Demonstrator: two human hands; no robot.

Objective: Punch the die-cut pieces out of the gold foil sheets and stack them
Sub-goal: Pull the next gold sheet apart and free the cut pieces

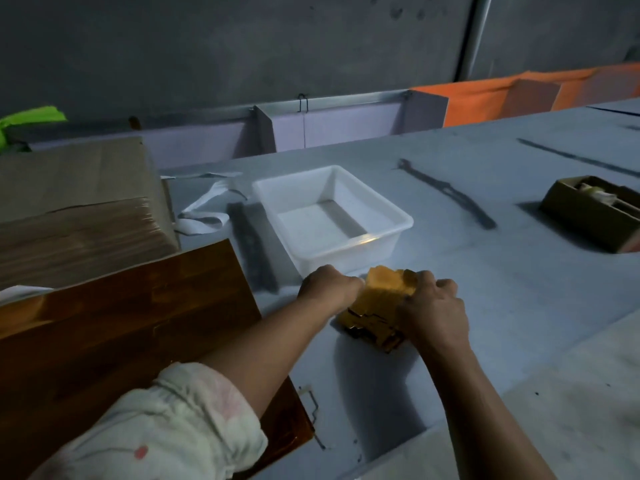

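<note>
A thick stack of gold foil pieces (375,306) rests on the grey table (519,289) just in front of me. My left hand (327,284) grips its left side with the fingers curled. My right hand (433,304) clasps its right side from above, covering that edge. The stack's near end is ragged, with uneven layers sticking out. A large sheet of gold foil (121,341) lies flat at the left, partly under my left forearm.
An empty white plastic tub (398,220) stands just behind the stack. A brown cardboard box (79,209) sits at the far left. A small open carton (595,216) is at the right. Dark marks streak the table. White straps (204,209) lie beside the tub.
</note>
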